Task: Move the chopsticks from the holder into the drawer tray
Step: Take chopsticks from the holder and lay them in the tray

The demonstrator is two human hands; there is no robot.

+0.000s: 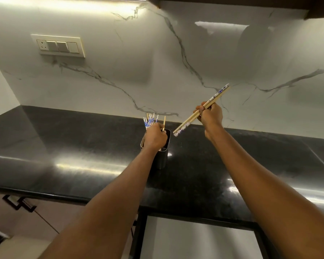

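Note:
A dark metal holder [162, 157] stands on the black countertop [82, 146], with several wooden chopsticks [149, 121] with blue-and-white ends sticking up out of it. My left hand [155, 136] is at the holder's mouth, its fingers closed around the chopsticks there. My right hand [210, 115] is raised to the right of the holder and grips a pair of chopsticks [183, 125] held slantwise in the air. An open drawer [195, 238] with a pale grey inside shows below the counter edge; no tray is visible in it.
A white marbled wall rises behind the counter, with a switch plate [59, 46] at upper left. Cabinet fronts with dark handles [19, 202] lie at lower left. Dark upper cabinets [251, 2] hang overhead.

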